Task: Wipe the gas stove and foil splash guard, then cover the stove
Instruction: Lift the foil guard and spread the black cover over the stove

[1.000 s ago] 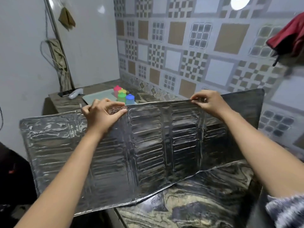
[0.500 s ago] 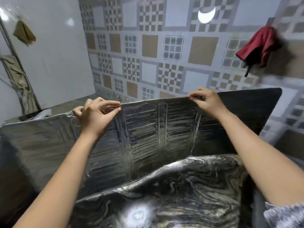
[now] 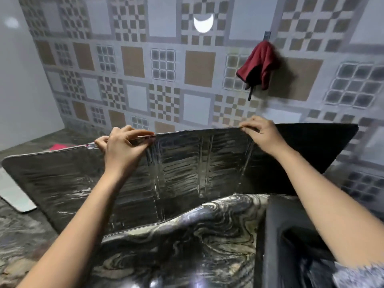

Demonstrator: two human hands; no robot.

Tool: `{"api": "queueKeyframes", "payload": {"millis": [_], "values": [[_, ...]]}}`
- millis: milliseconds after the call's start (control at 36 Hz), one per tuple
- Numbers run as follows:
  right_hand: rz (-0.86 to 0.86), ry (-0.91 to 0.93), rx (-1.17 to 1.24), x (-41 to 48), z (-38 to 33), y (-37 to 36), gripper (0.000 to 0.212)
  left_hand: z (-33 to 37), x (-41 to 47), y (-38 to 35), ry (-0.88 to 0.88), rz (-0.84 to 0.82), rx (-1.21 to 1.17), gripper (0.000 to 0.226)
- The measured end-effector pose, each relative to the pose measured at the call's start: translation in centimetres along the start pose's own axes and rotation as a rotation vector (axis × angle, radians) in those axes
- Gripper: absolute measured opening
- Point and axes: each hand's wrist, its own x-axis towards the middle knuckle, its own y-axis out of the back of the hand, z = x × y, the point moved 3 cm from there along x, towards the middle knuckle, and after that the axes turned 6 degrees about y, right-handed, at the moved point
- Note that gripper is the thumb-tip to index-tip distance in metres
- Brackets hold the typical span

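The foil splash guard [image 3: 182,175] is a wide, creased silver panel standing upright across the marbled counter [image 3: 187,246], its folded right wing dark against the wall. My left hand [image 3: 122,146] pinches its top edge left of centre. My right hand [image 3: 259,132] pinches the same edge further right. The black gas stove [image 3: 274,235] shows only as a dark edge at the lower right, partly hidden by my right arm.
A patterned tile wall rises right behind the guard. A red cloth [image 3: 259,65] hangs on a wall hook at the upper right. A pale mat [image 3: 12,194] lies on the counter at the far left, and something pink [image 3: 59,146] peeks over the guard's top edge.
The guard, held in both hands, has moved to the right along the counter and toward the tile wall. The coloured cups and the left wall corner have dropped out of view.
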Motion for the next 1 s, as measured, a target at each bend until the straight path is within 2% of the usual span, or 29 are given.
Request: {"api": "queueKeyframes", "payload": {"millis": [306,583,1000], "values": [[0.077,-0.133,-0.132,-5.6,5.7,10.3,0.019,10.7,-1.5,-5.8,-0.073,-0.050,-0.109,0.020],[0.113,-0.269,-0.221,-12.8,9.9,18.3,0.019,19.2,-4.6,-11.8,-0.027,-0.203,-0.289,0.019],[0.130,-0.419,-0.252,-19.7,15.6,27.3,0.021,29.6,-8.1,-17.7,-0.066,-0.267,-0.304,0.020]]}}
